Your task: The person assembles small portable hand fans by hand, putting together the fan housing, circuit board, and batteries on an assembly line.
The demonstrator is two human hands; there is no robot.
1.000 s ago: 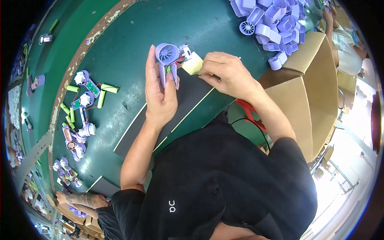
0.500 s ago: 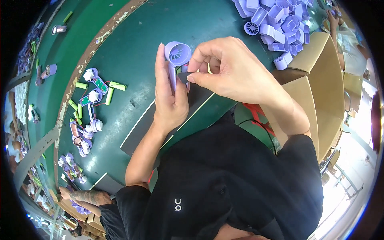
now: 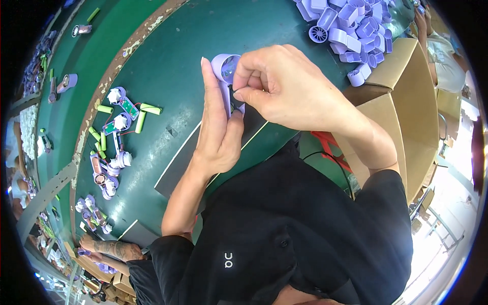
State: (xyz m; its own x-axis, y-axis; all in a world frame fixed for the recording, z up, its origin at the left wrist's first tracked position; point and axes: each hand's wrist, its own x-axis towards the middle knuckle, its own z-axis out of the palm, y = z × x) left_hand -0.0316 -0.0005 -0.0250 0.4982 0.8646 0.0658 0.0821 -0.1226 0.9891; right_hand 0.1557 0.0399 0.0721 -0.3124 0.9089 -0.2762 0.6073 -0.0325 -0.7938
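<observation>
My left hand (image 3: 218,137) is wrapped around a light-purple plastic fan housing (image 3: 221,66), thumb on the near side and fingers stretched along its outer left wall. The housing's round end, with spokes inside, points away from me. My right hand (image 3: 290,86) is bent over the housing, thumb and forefinger pinched at its open side. A sliver of a small black piece shows at those fingertips; the rest is hidden by the hand. Beneath my hands lies a black sheet with pale edges (image 3: 178,160) on the green table.
At left lie purple fan assemblies (image 3: 120,122) with green batteries (image 3: 141,122), wires and circuit boards. A heap of purple housings (image 3: 356,35) is at the far right, beside an open cardboard box (image 3: 414,112). A co-worker's tattooed arm (image 3: 119,249) reaches in at lower left.
My right fingertips have moved closer to the housing, and the black piece between them is now mostly hidden. The housing's round end has turned slightly to the right.
</observation>
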